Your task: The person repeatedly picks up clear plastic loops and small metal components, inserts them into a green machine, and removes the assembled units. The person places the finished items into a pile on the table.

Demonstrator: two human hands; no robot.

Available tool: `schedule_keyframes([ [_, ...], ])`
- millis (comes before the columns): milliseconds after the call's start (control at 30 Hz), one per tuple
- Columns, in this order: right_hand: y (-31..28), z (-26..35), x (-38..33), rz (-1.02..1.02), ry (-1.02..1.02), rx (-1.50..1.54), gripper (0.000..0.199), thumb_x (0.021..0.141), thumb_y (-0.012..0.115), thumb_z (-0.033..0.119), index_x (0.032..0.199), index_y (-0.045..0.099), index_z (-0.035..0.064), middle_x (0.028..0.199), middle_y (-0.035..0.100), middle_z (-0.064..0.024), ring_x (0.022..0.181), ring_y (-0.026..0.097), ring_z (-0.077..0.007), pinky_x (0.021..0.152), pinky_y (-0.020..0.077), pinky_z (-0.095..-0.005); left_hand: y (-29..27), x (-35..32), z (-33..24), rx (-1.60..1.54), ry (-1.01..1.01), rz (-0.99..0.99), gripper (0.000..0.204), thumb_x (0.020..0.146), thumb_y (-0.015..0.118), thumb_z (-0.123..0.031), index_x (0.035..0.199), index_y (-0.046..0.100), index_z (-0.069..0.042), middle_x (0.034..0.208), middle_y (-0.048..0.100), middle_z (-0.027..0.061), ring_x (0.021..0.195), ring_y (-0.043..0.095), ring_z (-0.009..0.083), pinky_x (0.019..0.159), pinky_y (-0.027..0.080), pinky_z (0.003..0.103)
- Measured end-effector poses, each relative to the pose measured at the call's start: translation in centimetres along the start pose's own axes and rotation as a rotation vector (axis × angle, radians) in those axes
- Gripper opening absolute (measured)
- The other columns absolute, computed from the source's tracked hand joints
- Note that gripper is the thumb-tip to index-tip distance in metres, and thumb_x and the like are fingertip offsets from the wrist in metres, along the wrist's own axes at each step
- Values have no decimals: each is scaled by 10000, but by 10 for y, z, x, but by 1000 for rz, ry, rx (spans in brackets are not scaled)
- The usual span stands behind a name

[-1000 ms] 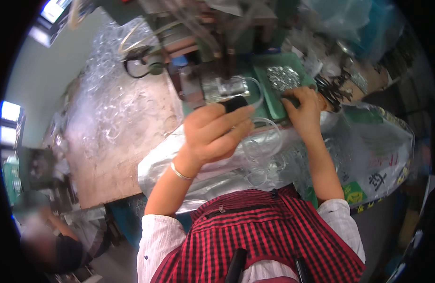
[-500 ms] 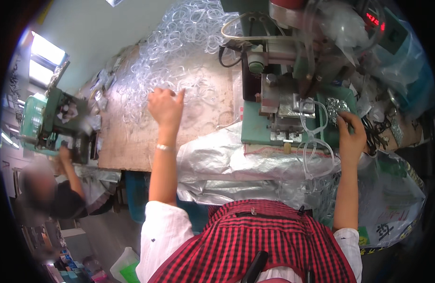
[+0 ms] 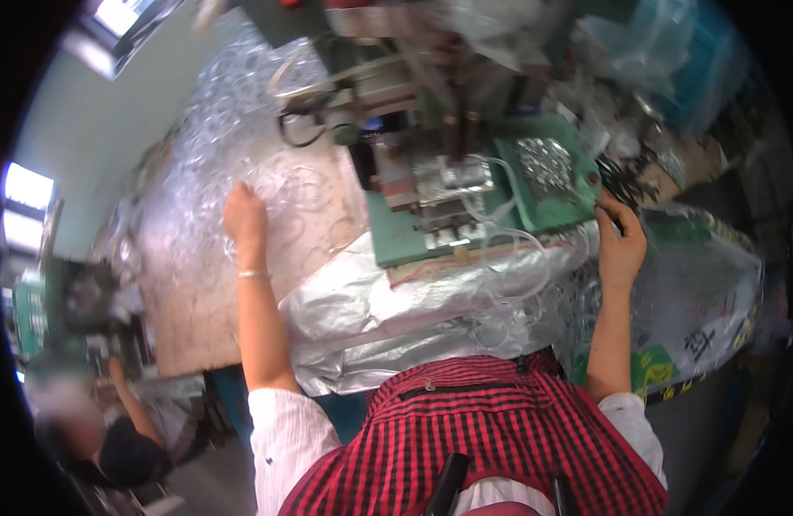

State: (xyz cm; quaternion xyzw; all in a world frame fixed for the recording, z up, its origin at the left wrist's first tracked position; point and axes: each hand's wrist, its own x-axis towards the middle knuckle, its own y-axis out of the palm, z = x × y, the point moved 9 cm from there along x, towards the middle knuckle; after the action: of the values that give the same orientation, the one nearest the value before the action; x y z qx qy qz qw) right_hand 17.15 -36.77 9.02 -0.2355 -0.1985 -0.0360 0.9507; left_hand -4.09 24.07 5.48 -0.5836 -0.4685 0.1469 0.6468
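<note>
Over the left part of the bench, my left hand (image 3: 244, 222) has its fingers closed, blurred by motion. It is beside a spread of clear plastic loops (image 3: 229, 112), and whatever it may hold is hidden. My right hand (image 3: 621, 243) pinches thumb and fingers together at the right corner of a green tray (image 3: 547, 215). Anything in that pinch is too small to make out. Small shiny metal pieces (image 3: 547, 163) lie heaped in the tray. Joined clear loops (image 3: 525, 288) hang at the front of a green bench machine (image 3: 396, 245), apart from both hands.
Silver sheeting (image 3: 362, 310) covers the bench's front edge. A large clear bag (image 3: 697, 301) stands at the right, below dark cables (image 3: 629, 182). Far left, another person's arm (image 3: 137, 408) reaches toward a second green machine (image 3: 78, 301).
The view has swung, so the bench and machine appear shifted left and tilted. My left hand's fingers have drawn together. My right hand has moved from beside the metal pieces to the tray's corner.
</note>
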Motion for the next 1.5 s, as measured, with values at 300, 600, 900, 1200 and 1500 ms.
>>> schedule_keyframes([
  [300,90,140,29,460,-122,443,391,769,720,24,1150,635,32,928,689,-35,855,630,-131,827,487,-271,-68,-23,-71,-627,53,-198,168,985,532,-157,889,571,-25,796,620,99,683,603,266,630,490,363],
  [600,128,141,25,485,4,571,569,723,762,13,1246,537,-4,849,659,-39,825,616,-108,757,490,-260,-112,-107,-125,-1678,-20,-183,79,994,529,-60,1042,508,-2,981,594,106,856,639,170,726,577,309],
  [900,134,162,0,471,118,954,641,763,727,-7,1345,459,-31,942,687,-85,895,626,-129,827,492,-272,-238,-67,-196,-1726,498,-382,130,999,546,-97,1089,552,-4,954,649,140,880,661,189,687,580,374],
  [1200,75,61,36,242,37,365,439,819,683,41,1252,622,79,1120,682,-93,1067,643,-196,940,480,-328,-231,-169,-268,-1107,1182,-328,185,720,725,-59,896,669,-75,930,722,84,626,587,207,548,485,289],
  [1500,56,30,11,231,-205,-172,212,774,688,57,986,696,56,978,677,-117,956,644,-304,852,487,-390,-214,-184,-278,-1033,1304,-426,223,703,743,-52,909,663,-81,993,725,82,651,576,184,516,463,276],
])
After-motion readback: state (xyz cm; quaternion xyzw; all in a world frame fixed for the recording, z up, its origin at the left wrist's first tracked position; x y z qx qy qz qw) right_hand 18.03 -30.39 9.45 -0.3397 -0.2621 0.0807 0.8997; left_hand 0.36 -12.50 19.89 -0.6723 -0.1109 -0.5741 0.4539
